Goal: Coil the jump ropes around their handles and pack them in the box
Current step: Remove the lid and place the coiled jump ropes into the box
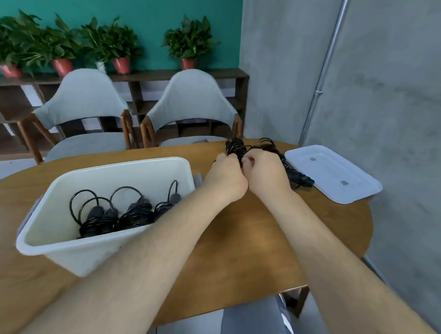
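A white plastic box (62, 236) stands on the wooden table at the left, with several coiled black jump ropes (117, 214) inside. Beyond the box, my left hand (225, 174) and my right hand (265, 169) are pressed side by side, fingers curled around a black jump rope (236, 146) whose loops stick up behind the knuckles. Its black handles (300, 177) poke out to the right of my right hand, lying on the table. Most of the rope is hidden by my hands.
The box's white lid (331, 174) lies flat at the table's right end, close to the grey wall. Two grey chairs (189, 108) stand behind the table. A shelf with potted plants (188, 44) runs along the teal wall.
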